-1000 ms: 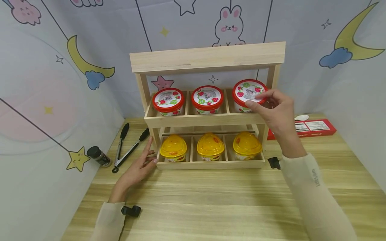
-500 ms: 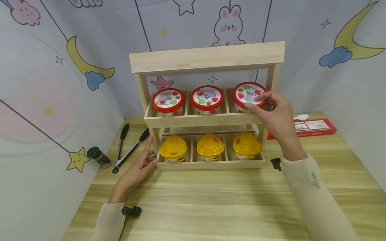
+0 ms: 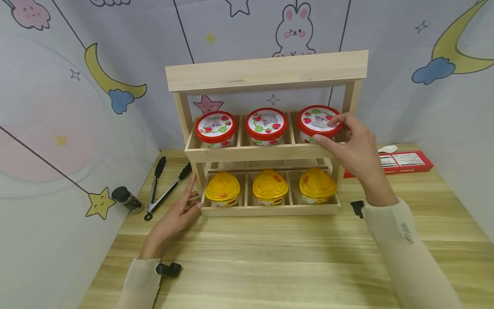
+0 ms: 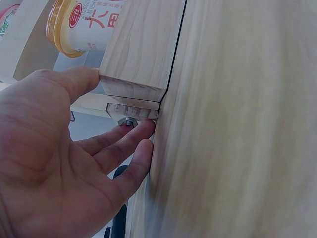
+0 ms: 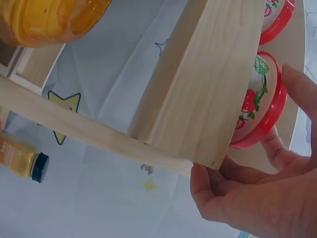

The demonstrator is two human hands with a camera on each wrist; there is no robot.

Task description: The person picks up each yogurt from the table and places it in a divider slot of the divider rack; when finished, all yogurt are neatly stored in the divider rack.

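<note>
A two-tier wooden rack holds red-lidded tubs with strawberry prints in its upper tray and yellow-lidded tubs in its lower tray. At the upper right, my right hand pinches the rim of the right red-lidded tub, which sits in its compartment. In the right wrist view the thumb meets the red rim, while curled fingers lie by the tray's corner. My left hand touches the rack's lower left side with fingers extended. Its thumb touches the tray's front corner in the left wrist view. The middle yellow-lidded tub stands below.
Black-tipped tongs and a black-capped spice jar lie left of the rack. To the right are a red box and a white spoon. A printed cloth backdrop stands behind the rack.
The right red-lidded tub has come down slightly into its compartment, its lid now more level with the others. My right hand stays at its rim. The left hand has barely moved.
</note>
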